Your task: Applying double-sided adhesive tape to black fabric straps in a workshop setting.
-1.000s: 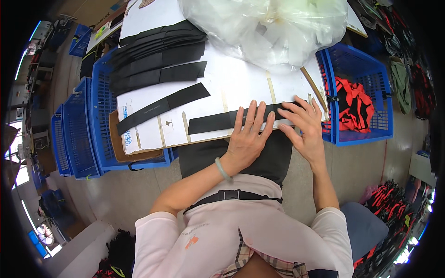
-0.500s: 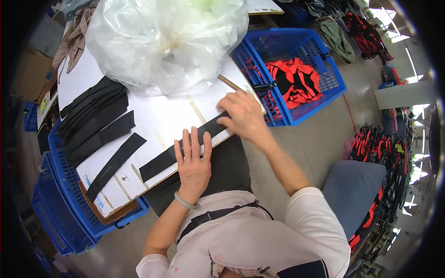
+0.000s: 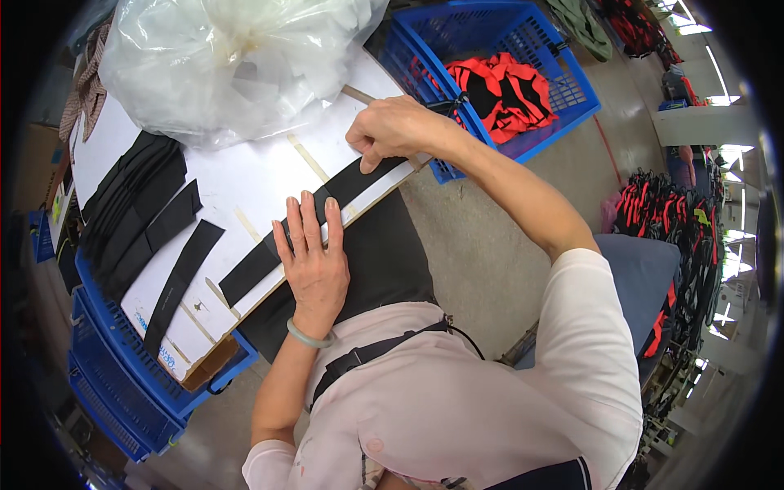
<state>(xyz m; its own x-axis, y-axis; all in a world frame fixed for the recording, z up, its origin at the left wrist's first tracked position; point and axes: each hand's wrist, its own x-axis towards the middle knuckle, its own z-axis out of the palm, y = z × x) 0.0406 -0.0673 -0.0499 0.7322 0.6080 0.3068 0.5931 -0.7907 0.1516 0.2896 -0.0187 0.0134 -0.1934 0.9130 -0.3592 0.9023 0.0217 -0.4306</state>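
Note:
A long black fabric strip (image 3: pixel 253 272) lies slantwise along the near edge of the white-topped table (image 3: pixel 245 184). Across its middle my left hand (image 3: pixel 313 263) rests flat, fingers stretched out and slightly apart. Toward the strip's far right end is my right hand (image 3: pixel 390 131), its fingers curled in and the thumb touching the strip's upper edge. What those curled fingers hold, if anything, is hidden. A second loose black strip (image 3: pixel 184 286) lies to the left, near a fanned pile of black strips (image 3: pixel 135 208).
A big clear plastic bag (image 3: pixel 229 69) covers the table's far part. Beyond the right edge stands a blue crate (image 3: pixel 523 159) with red and black pieces (image 3: pixel 506 94). More blue crates (image 3: pixel 110 400) sit at lower left. A grey cushion-like surface (image 3: pixel 641 273) is at right.
My right hand has gone from spread fingers on the strip to curled fingers at its upper edge. My left hand stays flat on the strip. The whole view has shifted.

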